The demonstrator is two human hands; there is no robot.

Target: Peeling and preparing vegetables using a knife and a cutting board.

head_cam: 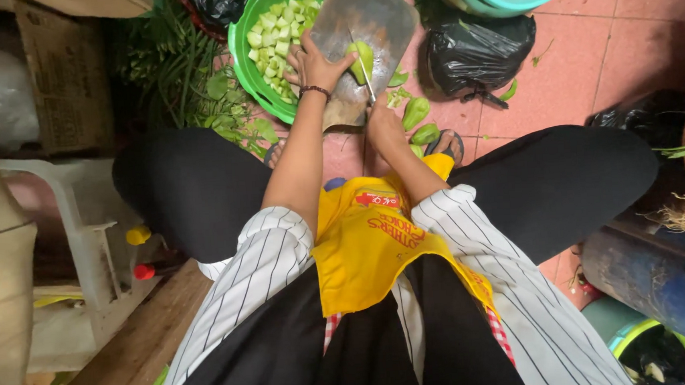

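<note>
Risk to fingers: the left hand [316, 64] presses the green fruit [361, 59] down on the wooden board [363, 22], fingers curled over it and touching it; the knife [367, 82] stands just beside them, so a slip could likely cut a fingertip.
Risk to fruit: it sits mid-board, rounded; it may roll under the blade.
Knife grip: the right hand [384, 125] is closed around the handle, fingers wrapped tight.
Green basin [246, 58]: touching the board's left edge, full of pale cut chunks [279, 30].
Black bag [477, 50]: just right of the board, crowding that side.
Peels [416, 115]: scattered on the tiled floor [590, 54] near the sandalled feet.
</note>
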